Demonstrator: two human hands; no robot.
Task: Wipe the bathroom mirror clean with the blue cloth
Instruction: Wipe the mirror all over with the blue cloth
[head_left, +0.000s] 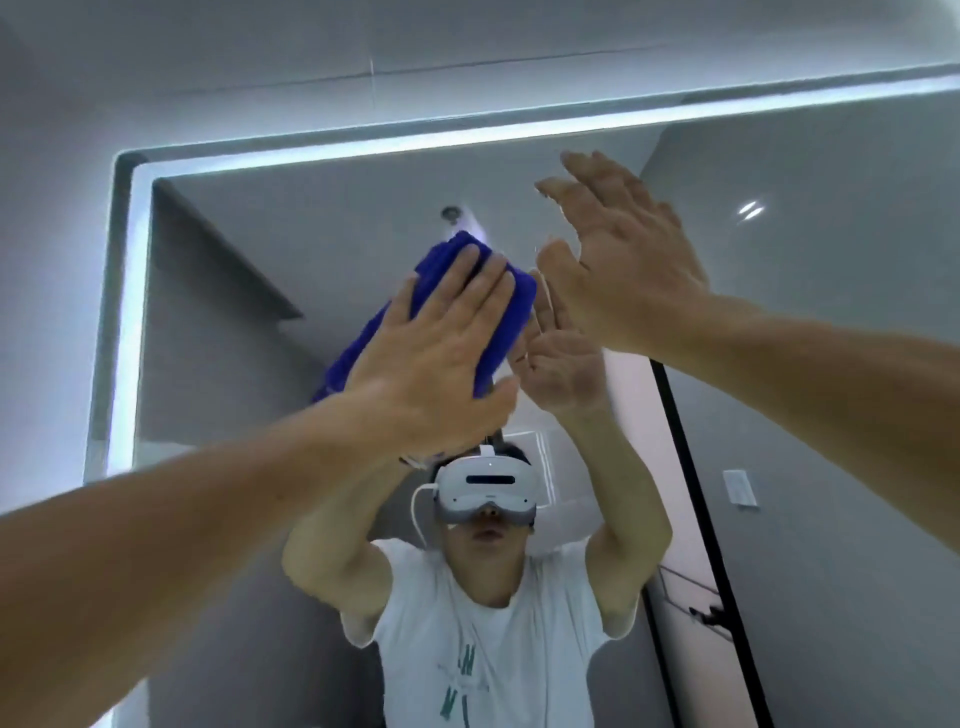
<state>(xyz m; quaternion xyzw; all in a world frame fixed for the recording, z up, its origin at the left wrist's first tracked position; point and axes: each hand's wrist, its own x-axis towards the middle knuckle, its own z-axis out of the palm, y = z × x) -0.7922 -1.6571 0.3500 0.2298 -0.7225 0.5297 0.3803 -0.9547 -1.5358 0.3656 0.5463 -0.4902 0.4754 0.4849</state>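
Note:
The bathroom mirror (810, 322) fills most of the view, with a lit strip along its top and left edges. My left hand (441, 343) lies flat on the folded blue cloth (452, 265) and presses it against the upper middle of the glass. My right hand (618, 260) is raised just right of the cloth, fingers spread, holding nothing; whether it touches the glass is unclear. Both arms and a person in a white T-shirt with a headset show as a reflection below.
The light strip (415, 143) marks the mirror's top edge, close above the cloth. Grey wall tiles (311, 47) lie above and to the left. Reflected in the glass are a black door frame (696, 493) and a wall switch (740, 487).

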